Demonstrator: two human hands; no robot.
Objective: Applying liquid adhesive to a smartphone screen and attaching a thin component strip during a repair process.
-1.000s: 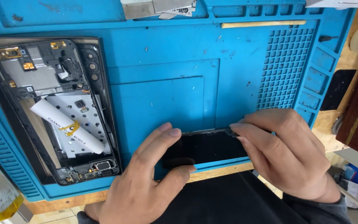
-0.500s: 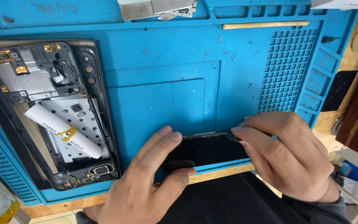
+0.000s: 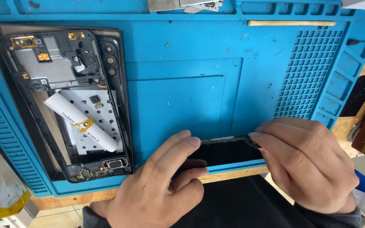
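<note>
Two hands in view, both on one dark glossy screen panel lying at the near edge of the blue repair mat, right of centre. Left hand rests on the panel's left end, index finger stretched along its far edge, thumb curled under against the mat's near lip; fingers flat and pressing, not a full pinch. Right hand has fingers bunched together at the panel's far right corner, fingertips pinching the edge there; can't tell if anything thin sits between them. One opened phone frame lies at the mat's left side, well apart from the hands, long axis roughly front to back, internals exposed: one metal shield plate at the far end, one perforated white sheet over the middle, one small board at the near end. One white paper strip lies diagonally across the frame, with one yellow loop on it. One wooden stick lies along the mat's far edge, right side. Mat's right edge has one gridded pad and a column of small tray pockets. Wooden desk shows under the mat's near edge.
</note>
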